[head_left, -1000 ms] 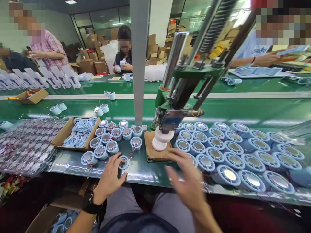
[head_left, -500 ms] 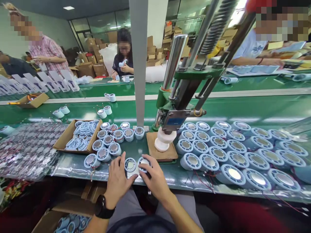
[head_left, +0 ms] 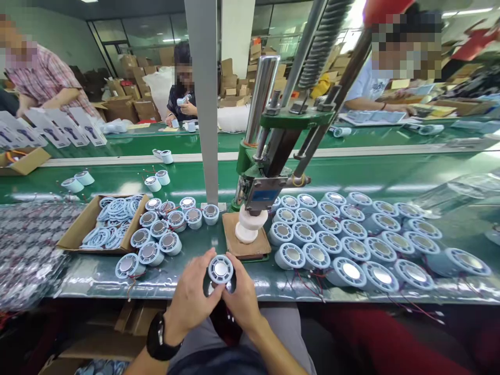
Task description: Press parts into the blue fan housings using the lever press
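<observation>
Both hands close round one light-blue round housing (head_left: 221, 269) at the front edge of the green bench. Its top has a slotted ring around a silver disc. My left hand (head_left: 195, 291), with a black watch at the wrist, grips its left side. On the other side my right hand (head_left: 242, 298) presses fingers and thumb against it. The thumbs nearly meet in front, and the housing's lower part is partly hidden. Just behind stands a green hand press (head_left: 260, 185) with a white round pressing head (head_left: 252, 224) over a brown board (head_left: 230, 250).
Rows of similar housings (head_left: 353, 229) with thin wires fill the bench at right. More housings (head_left: 150, 253) stand at left, beside a cardboard box (head_left: 64, 239) of loose light-blue rings (head_left: 117, 208). A grey post (head_left: 205, 104) rises behind. Co-workers sit across the bench.
My right hand has brought its housing left to my left hand. The separate ring-topped piece beside my left hand no longer shows apart; one housing is now between both hands. The view has turned right.
</observation>
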`<state>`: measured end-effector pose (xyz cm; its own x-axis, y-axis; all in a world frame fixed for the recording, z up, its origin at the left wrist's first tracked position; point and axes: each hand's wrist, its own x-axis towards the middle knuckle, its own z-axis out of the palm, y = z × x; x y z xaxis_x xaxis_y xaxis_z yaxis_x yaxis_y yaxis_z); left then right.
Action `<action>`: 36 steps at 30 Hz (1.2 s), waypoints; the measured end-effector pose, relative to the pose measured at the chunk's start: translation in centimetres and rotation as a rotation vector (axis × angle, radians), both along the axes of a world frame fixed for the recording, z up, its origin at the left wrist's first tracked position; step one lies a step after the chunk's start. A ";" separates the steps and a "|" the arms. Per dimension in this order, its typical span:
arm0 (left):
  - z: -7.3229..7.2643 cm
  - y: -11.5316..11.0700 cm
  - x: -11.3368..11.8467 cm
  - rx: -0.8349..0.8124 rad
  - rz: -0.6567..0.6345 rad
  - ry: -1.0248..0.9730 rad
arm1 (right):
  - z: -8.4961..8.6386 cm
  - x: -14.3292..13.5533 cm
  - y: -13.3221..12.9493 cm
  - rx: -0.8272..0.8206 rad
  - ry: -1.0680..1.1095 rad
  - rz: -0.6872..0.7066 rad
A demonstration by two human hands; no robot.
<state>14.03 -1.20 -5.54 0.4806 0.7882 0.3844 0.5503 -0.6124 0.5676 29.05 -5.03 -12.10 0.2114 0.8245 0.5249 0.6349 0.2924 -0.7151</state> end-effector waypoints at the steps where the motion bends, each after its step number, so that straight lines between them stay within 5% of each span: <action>1: 0.1 -0.1 0.4 0.012 -0.018 0.022 | -0.2 -0.1 0.0 0.016 0.000 -0.019; 11: -0.3 0.0 1.0 -0.208 0.024 -0.085 | -1.3 -0.5 -0.2 0.017 0.051 -0.089; 21: -0.6 0.0 1.1 -0.253 -0.034 -0.152 | 0.1 -0.3 0.1 0.028 0.087 -0.026; 29: -2.7 -0.9 2.0 -0.349 0.081 -0.231 | 0.8 0.6 -0.7 -0.129 -0.171 0.111; 32: -2.6 -0.4 2.0 -0.427 0.049 -0.219 | 5.3 3.8 -0.8 -0.200 -0.371 0.239; 34: -1.6 0.7 1.9 -0.477 0.054 -0.199 | 11.3 7.0 0.1 -0.062 -0.454 0.183; 36: -0.2 2.5 2.2 -0.466 0.072 -0.213 | 19.1 10.2 1.9 0.209 -0.462 -0.023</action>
<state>16.22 1.26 -5.73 0.3683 0.9272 0.0679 0.4246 -0.2327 0.8750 39.30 -3.16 6.95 -0.0651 0.6895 0.7214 0.8792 0.3815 -0.2853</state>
